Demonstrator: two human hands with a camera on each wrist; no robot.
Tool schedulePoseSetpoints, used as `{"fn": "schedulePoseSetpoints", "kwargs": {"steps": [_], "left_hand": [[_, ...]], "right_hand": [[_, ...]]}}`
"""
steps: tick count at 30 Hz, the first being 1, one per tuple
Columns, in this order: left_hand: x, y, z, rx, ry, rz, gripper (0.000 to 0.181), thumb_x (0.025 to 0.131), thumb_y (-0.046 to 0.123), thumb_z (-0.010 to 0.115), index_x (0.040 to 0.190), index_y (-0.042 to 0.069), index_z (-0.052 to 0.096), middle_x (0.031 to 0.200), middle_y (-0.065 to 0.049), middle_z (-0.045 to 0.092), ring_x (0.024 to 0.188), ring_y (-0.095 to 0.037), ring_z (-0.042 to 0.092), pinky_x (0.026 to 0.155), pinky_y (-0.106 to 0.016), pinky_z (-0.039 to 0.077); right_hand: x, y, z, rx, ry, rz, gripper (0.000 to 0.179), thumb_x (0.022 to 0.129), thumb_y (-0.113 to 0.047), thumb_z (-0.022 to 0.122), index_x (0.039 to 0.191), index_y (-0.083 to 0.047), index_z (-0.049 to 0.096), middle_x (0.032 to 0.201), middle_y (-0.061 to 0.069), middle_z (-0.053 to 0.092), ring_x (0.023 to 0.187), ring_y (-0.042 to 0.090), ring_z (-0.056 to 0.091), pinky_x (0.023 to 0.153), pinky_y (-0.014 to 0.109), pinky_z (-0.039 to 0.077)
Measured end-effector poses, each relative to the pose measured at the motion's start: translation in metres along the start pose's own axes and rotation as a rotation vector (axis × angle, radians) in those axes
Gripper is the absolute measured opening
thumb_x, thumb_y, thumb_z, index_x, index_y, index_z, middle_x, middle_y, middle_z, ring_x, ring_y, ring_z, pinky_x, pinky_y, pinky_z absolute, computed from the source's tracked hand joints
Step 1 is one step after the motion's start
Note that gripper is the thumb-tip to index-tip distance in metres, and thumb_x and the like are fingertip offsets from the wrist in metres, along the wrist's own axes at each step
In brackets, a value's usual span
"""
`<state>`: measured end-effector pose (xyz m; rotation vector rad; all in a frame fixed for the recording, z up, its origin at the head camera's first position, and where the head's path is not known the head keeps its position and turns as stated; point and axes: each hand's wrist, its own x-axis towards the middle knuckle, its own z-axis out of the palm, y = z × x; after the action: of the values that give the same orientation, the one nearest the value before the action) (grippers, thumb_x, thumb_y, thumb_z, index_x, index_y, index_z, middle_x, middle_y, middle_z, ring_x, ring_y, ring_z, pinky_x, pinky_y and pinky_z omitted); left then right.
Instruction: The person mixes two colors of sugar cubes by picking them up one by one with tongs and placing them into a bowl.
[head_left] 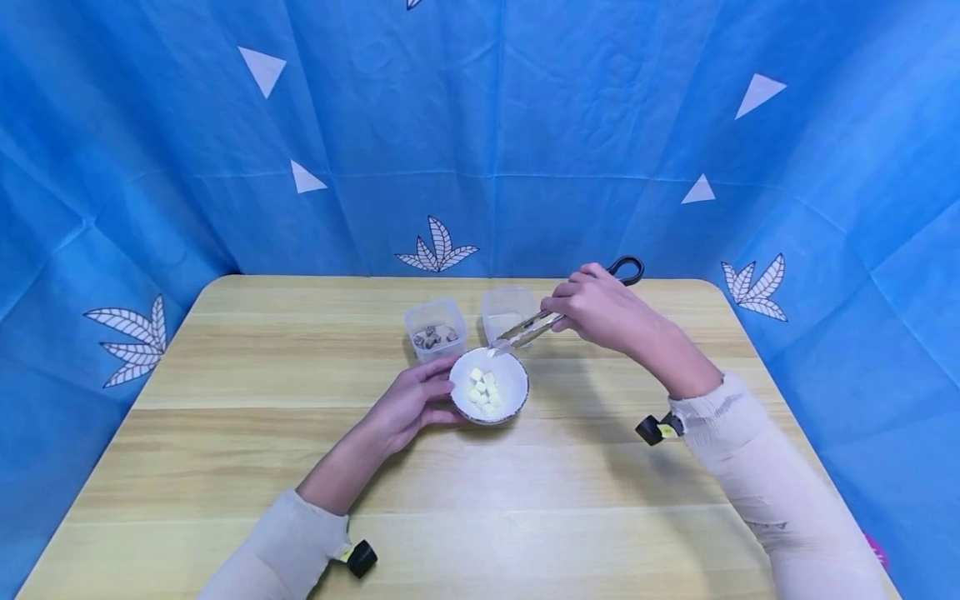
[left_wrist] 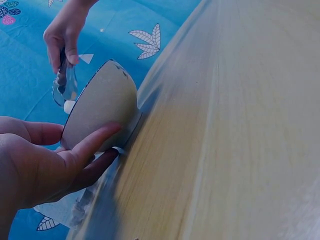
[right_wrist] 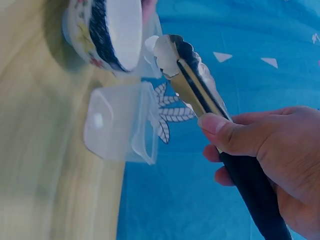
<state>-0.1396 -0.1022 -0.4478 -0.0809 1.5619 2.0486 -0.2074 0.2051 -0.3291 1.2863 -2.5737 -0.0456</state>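
Observation:
My left hand (head_left: 412,402) grips a white bowl (head_left: 516,387) from its left side, with the thumb below and fingers round the rim. White cubes (head_left: 483,390) lie inside the bowl. Its outside carries a dark band and floral pattern, seen in the right wrist view. My right hand (head_left: 596,310) grips metal tongs (right_wrist: 192,82) with a black handle. Their scalloped tips pinch a white cube (right_wrist: 151,44) just at the bowl's far rim. In the left wrist view the bowl (left_wrist: 102,100) appears tilted, and whether its base touches the table cannot be told.
A clear plastic container (head_left: 437,310) with several dark chunks (head_left: 433,337) stands behind the bowl, to the left. Another clear container (head_left: 508,298) stands behind it, partly covered by the tongs. The wooden table (head_left: 225,450) ends at a blue curtain (head_left: 450,125) at the back.

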Motion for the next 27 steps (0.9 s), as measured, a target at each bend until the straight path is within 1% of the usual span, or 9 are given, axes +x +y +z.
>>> {"fn": "schedulePoseSetpoints", "kwargs": {"steps": [3, 10, 12, 16, 25, 27], "left_hand": [[0.0, 0.0, 0.0, -0.004, -0.003, 0.003, 0.063, 0.103, -0.001, 0.048, 0.163, 0.006, 0.03, 0.164, -0.023, 0.036, 0.142, -0.045, 0.05, 0.102, -0.053, 0.061], [-0.001, 0.0, 0.0, -0.011, -0.006, 0.002, 0.063, 0.103, -0.002, 0.047, 0.163, 0.006, 0.029, 0.164, -0.024, 0.036, 0.14, -0.045, 0.052, 0.102, -0.053, 0.061], [-0.001, 0.001, 0.0, -0.012, -0.002, 0.002, 0.063, 0.103, -0.002, 0.048, 0.163, 0.006, 0.03, 0.164, -0.024, 0.036, 0.139, -0.045, 0.053, 0.102, -0.053, 0.061], [0.0, 0.0, 0.0, -0.014, 0.003, -0.002, 0.063, 0.103, -0.001, 0.048, 0.162, 0.007, 0.031, 0.163, -0.024, 0.038, 0.138, -0.044, 0.053, 0.101, -0.053, 0.061], [0.002, -0.001, 0.0, -0.01, 0.008, -0.008, 0.063, 0.102, -0.001, 0.049, 0.163, 0.007, 0.031, 0.163, -0.024, 0.037, 0.14, -0.043, 0.052, 0.102, -0.054, 0.061], [0.002, -0.001, 0.0, -0.008, 0.008, -0.008, 0.064, 0.102, -0.001, 0.049, 0.163, 0.007, 0.03, 0.164, -0.023, 0.037, 0.14, -0.043, 0.052, 0.102, -0.054, 0.061]], "right_hand": [[-0.004, -0.007, 0.004, 0.001, 0.005, -0.008, 0.028, 0.086, -0.025, 0.084, 0.111, -0.013, 0.077, 0.101, 0.005, 0.08, 0.09, 0.026, 0.069, 0.089, 0.046, 0.052], [-0.011, -0.019, 0.012, 0.016, -0.023, 0.001, 0.033, 0.086, -0.031, 0.082, 0.114, -0.015, 0.077, 0.103, 0.003, 0.08, 0.091, 0.028, 0.071, 0.09, 0.045, 0.058], [-0.013, -0.02, 0.014, 0.023, -0.02, 0.009, 0.032, 0.085, -0.031, 0.082, 0.113, -0.015, 0.077, 0.102, 0.002, 0.08, 0.09, 0.028, 0.071, 0.088, 0.044, 0.059], [-0.016, -0.02, 0.017, 0.019, -0.01, 0.027, 0.033, 0.086, -0.032, 0.082, 0.113, -0.014, 0.076, 0.101, 0.004, 0.08, 0.09, 0.029, 0.072, 0.085, 0.044, 0.061], [-0.018, -0.012, 0.014, -0.022, -0.007, 0.063, 0.042, 0.089, -0.03, 0.081, 0.123, -0.007, 0.072, 0.112, 0.012, 0.077, 0.102, 0.035, 0.072, 0.092, 0.05, 0.061], [-0.018, -0.01, 0.012, -0.042, -0.002, 0.066, 0.043, 0.089, -0.028, 0.082, 0.124, -0.005, 0.071, 0.115, 0.013, 0.076, 0.104, 0.036, 0.071, 0.09, 0.051, 0.061]]}}
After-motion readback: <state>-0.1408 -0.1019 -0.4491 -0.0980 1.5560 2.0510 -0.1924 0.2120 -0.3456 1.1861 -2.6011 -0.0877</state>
